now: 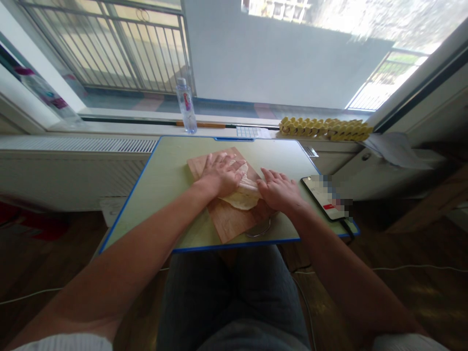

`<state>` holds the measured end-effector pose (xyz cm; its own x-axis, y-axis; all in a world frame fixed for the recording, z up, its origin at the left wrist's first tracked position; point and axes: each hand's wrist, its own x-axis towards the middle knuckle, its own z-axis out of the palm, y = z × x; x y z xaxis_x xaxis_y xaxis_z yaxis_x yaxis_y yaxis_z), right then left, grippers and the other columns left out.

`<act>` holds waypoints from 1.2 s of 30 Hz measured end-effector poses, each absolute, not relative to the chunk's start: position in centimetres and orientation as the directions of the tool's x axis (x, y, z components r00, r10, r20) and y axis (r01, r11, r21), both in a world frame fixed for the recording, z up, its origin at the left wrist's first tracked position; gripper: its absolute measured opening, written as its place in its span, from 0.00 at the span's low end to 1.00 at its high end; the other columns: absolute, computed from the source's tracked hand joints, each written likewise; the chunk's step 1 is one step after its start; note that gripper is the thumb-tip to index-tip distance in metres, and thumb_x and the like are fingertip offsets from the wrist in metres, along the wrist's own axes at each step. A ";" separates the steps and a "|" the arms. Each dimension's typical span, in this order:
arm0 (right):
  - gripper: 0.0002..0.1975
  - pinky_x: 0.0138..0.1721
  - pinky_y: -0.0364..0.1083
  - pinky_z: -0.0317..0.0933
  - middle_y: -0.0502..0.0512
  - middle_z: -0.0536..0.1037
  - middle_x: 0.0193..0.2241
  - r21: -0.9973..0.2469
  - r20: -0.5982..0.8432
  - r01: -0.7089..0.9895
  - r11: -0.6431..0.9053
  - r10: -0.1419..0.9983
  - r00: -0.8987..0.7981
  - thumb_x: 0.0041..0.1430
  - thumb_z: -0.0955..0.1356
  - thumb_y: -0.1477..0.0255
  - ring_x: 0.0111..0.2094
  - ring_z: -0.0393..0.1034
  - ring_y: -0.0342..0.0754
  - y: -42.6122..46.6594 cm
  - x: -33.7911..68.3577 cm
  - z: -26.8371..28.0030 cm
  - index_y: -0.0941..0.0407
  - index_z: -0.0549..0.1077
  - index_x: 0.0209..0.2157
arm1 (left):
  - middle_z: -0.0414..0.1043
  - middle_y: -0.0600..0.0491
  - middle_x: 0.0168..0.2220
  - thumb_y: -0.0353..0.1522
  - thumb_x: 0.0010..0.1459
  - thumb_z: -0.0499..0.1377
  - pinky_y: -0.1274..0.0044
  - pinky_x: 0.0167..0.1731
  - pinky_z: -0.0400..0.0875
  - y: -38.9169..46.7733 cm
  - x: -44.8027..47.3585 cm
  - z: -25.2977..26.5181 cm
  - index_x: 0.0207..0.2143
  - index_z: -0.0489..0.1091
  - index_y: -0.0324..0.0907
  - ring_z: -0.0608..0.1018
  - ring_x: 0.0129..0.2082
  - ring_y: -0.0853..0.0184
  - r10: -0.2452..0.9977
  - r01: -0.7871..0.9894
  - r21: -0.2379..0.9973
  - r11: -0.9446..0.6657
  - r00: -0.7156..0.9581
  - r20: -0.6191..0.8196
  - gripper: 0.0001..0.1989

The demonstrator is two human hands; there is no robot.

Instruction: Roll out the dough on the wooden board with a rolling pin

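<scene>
A pale sheet of flattened dough (241, 199) lies on a wooden board (228, 222), which is set at a slant on the table. Across the dough runs a light rolling pin (249, 183), its ends covered by my hands. My left hand (221, 174) rests over the pin's left end, fingers stretched forward and apart. Over the right end lies my right hand (278, 189), palm down with its fingers extended, beside the board's right edge. Neither hand wraps round the pin as far as I can see.
The small table (157, 195) has a blue rim. A phone (323, 197) with a cable lies at its right edge. Along the windowsill stand a clear plastic bottle (186, 109) and a yellow ridged object (325, 129). A metal ring (260, 234) pokes out below the board.
</scene>
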<state>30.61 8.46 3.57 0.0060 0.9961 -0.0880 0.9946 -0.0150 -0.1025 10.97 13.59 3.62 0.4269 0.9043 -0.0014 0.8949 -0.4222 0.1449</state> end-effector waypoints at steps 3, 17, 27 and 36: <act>0.34 0.67 0.72 0.51 0.59 0.57 0.74 -0.118 -0.083 0.992 -0.035 0.996 0.025 0.73 0.50 0.57 0.71 0.54 0.65 7.9 30.3 3.8 0.53 0.53 0.75 | 0.47 0.50 0.77 0.46 0.72 0.39 0.44 0.70 0.39 13.3 10.8 3.3 0.74 0.55 0.55 0.52 0.75 0.48 0.900 0.890 0.136 -0.435 0.434 0.037 0.31; 0.35 0.68 0.69 0.50 0.60 0.57 0.74 -0.137 -0.015 0.990 -0.039 0.999 0.038 0.74 0.48 0.55 0.72 0.53 0.63 5.7 29.4 3.7 0.53 0.49 0.76 | 0.55 0.52 0.75 0.47 0.73 0.40 0.46 0.71 0.44 11.7 10.0 2.6 0.71 0.59 0.56 0.57 0.73 0.53 0.885 0.873 0.155 -0.462 0.442 0.147 0.30; 0.35 0.69 0.69 0.48 0.58 0.58 0.74 -0.175 0.015 0.984 -0.040 0.999 0.043 0.75 0.48 0.53 0.72 0.52 0.62 4.0 28.9 3.2 0.53 0.48 0.76 | 0.57 0.52 0.74 0.46 0.73 0.41 0.43 0.69 0.45 10.1 9.3 2.8 0.70 0.63 0.58 0.59 0.72 0.51 0.866 0.859 0.144 -0.492 0.466 0.182 0.28; 0.34 0.70 0.69 0.46 0.58 0.57 0.74 -0.129 -0.001 0.991 -0.022 1.000 0.022 0.76 0.48 0.54 0.73 0.51 0.63 2.7 28.4 3.4 0.53 0.54 0.75 | 0.58 0.57 0.74 0.47 0.73 0.42 0.43 0.69 0.43 8.8 8.9 2.8 0.67 0.65 0.64 0.58 0.73 0.49 0.867 0.854 0.165 -0.494 0.467 0.174 0.26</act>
